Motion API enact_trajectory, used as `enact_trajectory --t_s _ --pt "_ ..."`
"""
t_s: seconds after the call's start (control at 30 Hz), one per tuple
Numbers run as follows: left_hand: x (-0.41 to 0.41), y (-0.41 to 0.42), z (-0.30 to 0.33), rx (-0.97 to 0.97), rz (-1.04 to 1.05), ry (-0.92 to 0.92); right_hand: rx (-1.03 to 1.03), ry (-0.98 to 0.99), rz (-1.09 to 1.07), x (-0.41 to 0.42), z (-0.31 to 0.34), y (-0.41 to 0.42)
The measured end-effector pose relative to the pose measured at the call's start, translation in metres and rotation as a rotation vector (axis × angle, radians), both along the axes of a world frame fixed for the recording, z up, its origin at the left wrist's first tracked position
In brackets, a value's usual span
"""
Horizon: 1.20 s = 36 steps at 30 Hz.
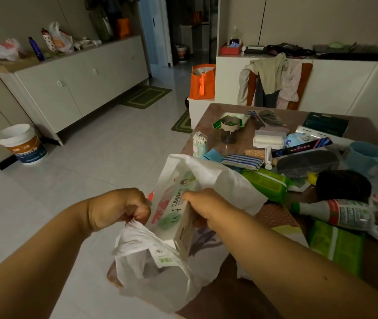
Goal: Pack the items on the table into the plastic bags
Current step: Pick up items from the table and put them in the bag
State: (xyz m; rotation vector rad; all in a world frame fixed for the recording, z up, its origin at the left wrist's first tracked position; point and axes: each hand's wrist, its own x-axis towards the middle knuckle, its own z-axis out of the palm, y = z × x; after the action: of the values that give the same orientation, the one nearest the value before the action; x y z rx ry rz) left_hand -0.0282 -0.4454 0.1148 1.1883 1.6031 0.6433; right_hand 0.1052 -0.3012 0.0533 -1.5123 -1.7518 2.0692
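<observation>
My left hand is clenched on the rim of the white plastic bag, pinching a bunch of the film and pulling the mouth open just off the near corner of the surface. My right hand grips a white box with green and red print, fingers curled under its far side, and the box stands tilted with its lower end already inside the bag. Part of the bag's film is draped up behind my right hand. The rest of the things lie crowded on the surface beyond: a green packet just past the bag, a striped cloth, a bottle on its side, a jar of cotton swabs near the left edge.
</observation>
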Motion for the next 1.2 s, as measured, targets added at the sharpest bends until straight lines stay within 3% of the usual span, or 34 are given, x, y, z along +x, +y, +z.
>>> enact_trajectory --t_s 0.2,0.3,0.4,0.47,0.57,0.63,0.87,1.0,1.07,1.2 --pt "-0.003 -0.003 0.001 0.043 -0.003 -0.081 0.2 -0.093 -0.089 -0.004 0.0 0.008" --pt "-0.007 -0.001 -0.001 0.048 -0.001 -0.094 0.009 -0.056 -0.177 -0.011 -0.001 0.004" --pt "-0.006 0.001 0.002 0.042 -0.007 -0.143 -0.163 0.105 -0.265 -0.017 -0.009 0.003" --pt "-0.004 0.002 0.004 0.035 0.007 -0.192 -0.061 0.114 -0.121 -0.017 -0.017 0.005" --pt "-0.004 0.005 0.005 0.046 0.037 -0.203 0.278 -0.087 0.148 -0.014 -0.023 0.008" --pt "-0.006 0.007 0.005 0.061 0.028 -0.143 0.419 -0.186 0.185 -0.011 -0.021 0.012" --pt "-0.03 0.03 0.002 0.098 -0.059 -0.034 0.624 -0.013 0.096 0.014 0.01 0.023" --pt "-0.067 0.087 -0.019 0.077 0.029 0.136 0.674 0.083 -0.046 0.03 0.024 0.044" --pt "-0.075 0.131 -0.028 0.066 -0.038 0.175 0.659 0.093 -0.12 0.044 0.029 0.063" --pt "0.011 0.199 0.02 0.054 -0.132 0.213 0.656 0.056 -0.233 0.082 0.03 0.113"
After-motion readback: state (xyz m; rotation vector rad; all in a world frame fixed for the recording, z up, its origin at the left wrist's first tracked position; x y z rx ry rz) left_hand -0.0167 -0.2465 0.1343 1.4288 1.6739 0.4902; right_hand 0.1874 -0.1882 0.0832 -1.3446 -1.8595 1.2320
